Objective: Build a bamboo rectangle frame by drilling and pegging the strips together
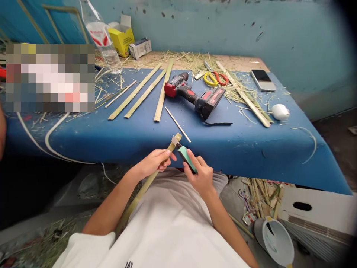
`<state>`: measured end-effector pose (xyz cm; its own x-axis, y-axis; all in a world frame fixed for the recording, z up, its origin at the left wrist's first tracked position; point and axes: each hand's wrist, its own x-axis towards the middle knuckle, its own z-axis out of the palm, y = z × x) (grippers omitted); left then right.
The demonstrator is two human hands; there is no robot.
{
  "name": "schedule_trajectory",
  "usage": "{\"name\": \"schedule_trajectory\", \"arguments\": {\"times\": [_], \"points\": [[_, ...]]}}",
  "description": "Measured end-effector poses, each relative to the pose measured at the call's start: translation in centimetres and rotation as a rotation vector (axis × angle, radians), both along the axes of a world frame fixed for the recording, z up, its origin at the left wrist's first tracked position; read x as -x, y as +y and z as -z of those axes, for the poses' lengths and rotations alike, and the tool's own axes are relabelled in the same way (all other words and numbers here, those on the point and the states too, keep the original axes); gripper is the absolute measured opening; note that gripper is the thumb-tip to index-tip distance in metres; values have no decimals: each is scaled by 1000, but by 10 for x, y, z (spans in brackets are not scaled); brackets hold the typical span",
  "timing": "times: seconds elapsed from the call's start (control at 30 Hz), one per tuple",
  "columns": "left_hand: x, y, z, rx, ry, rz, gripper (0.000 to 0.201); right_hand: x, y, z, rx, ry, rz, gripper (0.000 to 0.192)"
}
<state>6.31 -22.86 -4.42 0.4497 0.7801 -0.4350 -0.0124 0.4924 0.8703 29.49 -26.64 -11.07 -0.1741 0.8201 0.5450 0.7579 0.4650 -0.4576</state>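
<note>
here, both hands are low in front of the body, just short of the near edge of the blue desk (pixel 245 149). left hand (pixel 153 162): fingers (pixel 164 153) curled closed around a bamboo strip (pixel 145 188), thumb lying along its side. the strip runs from the lap up and to the right; its cut end sits just above the hand, level with the desk edge. right hand (pixel 201 175): fingers (pixel 192 154) wrapped around the green handle of a small knife (pixel 186 158), forefinger laid along its top. the dark tip of the knife touches the strip near the cut end; the blade itself is too small to make out. the two hands are close together, apart by a narrow gap.

on the desk: three long bamboo strips (pixel 145 93) lying side by side, a thin stick (pixel 177 124) just beyond the hands, a red and black drill (pixel 195 96), yellow and red scissors (pixel 213 79), a phone (pixel 263 80), a white oval object (pixel 280 112), dry shavings along the back. a plastic bottle (pixel 104 41) and a yellow box (pixel 122 37) stand at the far left.
</note>
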Motion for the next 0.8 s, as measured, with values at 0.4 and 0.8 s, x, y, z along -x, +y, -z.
{"name": "schedule_trajectory", "arguments": {"times": [0.4,0.8], "points": [[-2,-5,19,133,-22,-33,66,-3,0,-19,54,-8,62,47],[-8,-12,13,14,88,-93,65,-11,-6,-26,-92,-264,168,49]]}}
